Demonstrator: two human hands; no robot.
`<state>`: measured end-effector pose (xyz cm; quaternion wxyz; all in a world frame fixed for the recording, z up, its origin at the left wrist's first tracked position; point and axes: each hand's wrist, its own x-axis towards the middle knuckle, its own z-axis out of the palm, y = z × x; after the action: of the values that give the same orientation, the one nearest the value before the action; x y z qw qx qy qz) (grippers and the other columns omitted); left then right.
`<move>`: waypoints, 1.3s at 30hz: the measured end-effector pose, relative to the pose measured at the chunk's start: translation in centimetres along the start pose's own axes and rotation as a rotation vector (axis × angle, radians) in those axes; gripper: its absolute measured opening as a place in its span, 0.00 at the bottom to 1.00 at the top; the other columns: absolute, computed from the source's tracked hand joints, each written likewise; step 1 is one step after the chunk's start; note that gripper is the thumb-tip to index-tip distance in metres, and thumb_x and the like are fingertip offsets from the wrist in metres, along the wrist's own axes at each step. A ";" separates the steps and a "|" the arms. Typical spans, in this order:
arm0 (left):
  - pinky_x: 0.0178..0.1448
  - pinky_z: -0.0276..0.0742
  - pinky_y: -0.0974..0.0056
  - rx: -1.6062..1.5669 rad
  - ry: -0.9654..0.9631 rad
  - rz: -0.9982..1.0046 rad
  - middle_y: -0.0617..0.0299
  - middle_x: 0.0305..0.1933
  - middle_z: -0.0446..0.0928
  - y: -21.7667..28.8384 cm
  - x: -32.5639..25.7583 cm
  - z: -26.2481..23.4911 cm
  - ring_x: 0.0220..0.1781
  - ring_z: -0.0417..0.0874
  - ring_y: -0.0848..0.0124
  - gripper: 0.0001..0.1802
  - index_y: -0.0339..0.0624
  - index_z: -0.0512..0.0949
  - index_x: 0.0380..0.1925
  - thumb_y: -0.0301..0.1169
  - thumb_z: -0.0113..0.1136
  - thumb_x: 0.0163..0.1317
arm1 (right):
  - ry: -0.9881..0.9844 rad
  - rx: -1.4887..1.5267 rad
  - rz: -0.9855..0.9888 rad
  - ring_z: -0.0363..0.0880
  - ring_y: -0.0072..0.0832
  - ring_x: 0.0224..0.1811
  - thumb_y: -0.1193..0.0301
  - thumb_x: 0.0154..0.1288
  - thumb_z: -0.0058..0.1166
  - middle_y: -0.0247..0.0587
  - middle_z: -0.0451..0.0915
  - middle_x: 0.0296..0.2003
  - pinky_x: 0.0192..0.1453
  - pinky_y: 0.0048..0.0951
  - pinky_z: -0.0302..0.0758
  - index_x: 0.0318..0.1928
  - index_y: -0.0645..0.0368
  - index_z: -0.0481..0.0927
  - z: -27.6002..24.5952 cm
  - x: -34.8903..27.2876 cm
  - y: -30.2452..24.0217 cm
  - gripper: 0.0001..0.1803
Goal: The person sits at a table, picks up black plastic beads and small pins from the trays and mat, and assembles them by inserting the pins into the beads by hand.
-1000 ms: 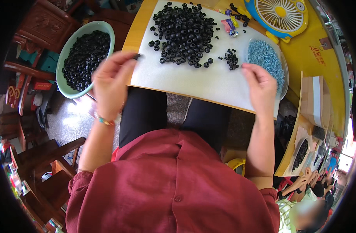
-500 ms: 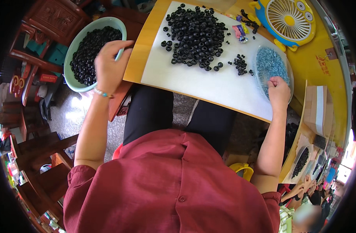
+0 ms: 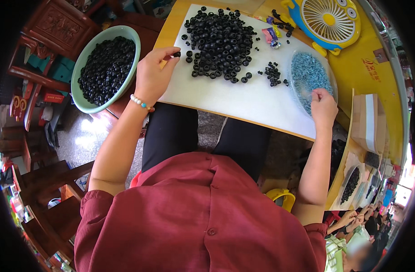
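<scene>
My left hand [image 3: 151, 76] is over the left edge of the white board [image 3: 196, 95], pinching a black bead [image 3: 176, 54] between thumb and forefinger. A large heap of round black beads [image 3: 218, 41] lies beside it on the board. My right hand [image 3: 324, 108] is closed in a pinch at the near side of a clear oval tray [image 3: 294, 93] of small blue pieces [image 3: 309, 72]. Whatever its fingertips may hold is too small to make out. Between heap and tray sits a little cluster of smaller black pieces [image 3: 272, 75].
A pale green basin [image 3: 136, 56] full of black beads stands at the left. Candy wrappers [image 3: 271, 36] lie near the board's far edge, with a yellow and blue fan [image 3: 329, 22] beyond. A cardboard box [image 3: 365, 122] is at the right; other people's hands [image 3: 351, 220] work farther off.
My left hand has moved right from the basin's rim to the board and now has a black bead in its fingertips. The right hand stays at the blue pieces.
</scene>
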<state>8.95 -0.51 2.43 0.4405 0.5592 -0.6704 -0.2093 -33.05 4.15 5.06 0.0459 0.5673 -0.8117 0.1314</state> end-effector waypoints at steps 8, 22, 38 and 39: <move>0.44 0.77 0.72 -0.875 -0.261 -0.486 0.60 0.39 0.80 4.4 -3.5 -0.6 0.37 0.80 0.77 0.13 0.35 0.79 0.45 0.23 0.59 0.59 | 0.130 0.149 -0.064 0.80 0.33 0.36 0.72 0.59 0.53 0.39 0.82 0.33 0.41 0.30 0.73 0.40 0.54 0.82 -1.1 -1.6 -1.4 0.09; 0.41 0.78 0.71 -0.426 -0.334 -0.049 0.57 0.36 0.79 9.9 -7.4 1.7 0.36 0.82 0.71 0.10 0.36 0.82 0.34 0.17 0.60 0.51 | -0.851 1.887 0.344 0.80 0.25 0.36 0.74 0.60 0.58 0.42 0.80 0.36 0.44 0.23 0.77 0.44 0.68 0.77 0.5 -12.4 -14.6 0.13; 0.44 0.77 0.73 -0.702 -0.312 -0.391 0.61 0.38 0.78 9.3 -7.9 2.5 0.40 0.79 0.75 0.09 0.35 0.80 0.38 0.20 0.60 0.56 | -0.799 1.811 0.294 0.79 0.26 0.33 0.77 0.60 0.57 0.38 0.80 0.33 0.43 0.26 0.77 0.37 0.65 0.79 0.2 -11.6 -14.9 0.05; 0.43 0.78 0.73 -0.851 -0.304 -0.601 0.61 0.38 0.78 9.2 -8.0 2.6 0.39 0.80 0.75 0.09 0.34 0.79 0.40 0.20 0.59 0.58 | -0.799 1.810 0.295 0.79 0.26 0.33 0.77 0.60 0.57 0.38 0.80 0.33 0.43 0.26 0.77 0.37 0.65 0.79 0.3 -11.5 -14.8 0.05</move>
<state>1.53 9.03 5.33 0.4469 0.4621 -0.3930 -0.6575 -15.12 9.77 4.63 -0.6964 0.2849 -0.4239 0.5041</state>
